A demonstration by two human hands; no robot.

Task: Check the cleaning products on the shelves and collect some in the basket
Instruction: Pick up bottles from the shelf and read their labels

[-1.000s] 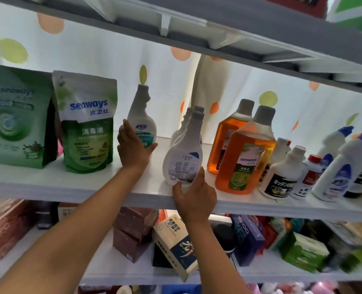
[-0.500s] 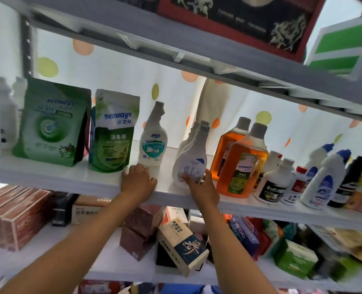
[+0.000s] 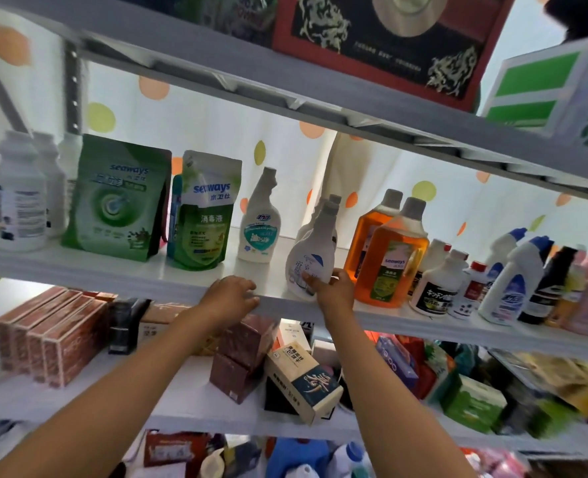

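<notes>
My right hand (image 3: pixel 332 291) grips the lower part of a white bottle with a blue-and-grey label (image 3: pixel 311 257), which stands upright on the middle shelf (image 3: pixel 147 274). Two like bottles stand right behind it. My left hand (image 3: pixel 228 298) rests on the shelf's front edge with loosely bent fingers and holds nothing. Just behind that hand stands a white bottle with a teal label (image 3: pixel 259 229). No basket is in view.
Left of the bottles stand a green seaways pouch (image 3: pixel 204 215), a bigger green bag (image 3: pixel 120 201) and white jars (image 3: pixel 18 198). To the right are orange bottles (image 3: pixel 399 257) and blue-capped white bottles (image 3: pixel 513 281). Boxes (image 3: pixel 299 381) fill the shelf below.
My left hand let go of the teal-label bottle and dropped to the shelf edge. My right hand stayed on the white bottle. The view swung up and left.
</notes>
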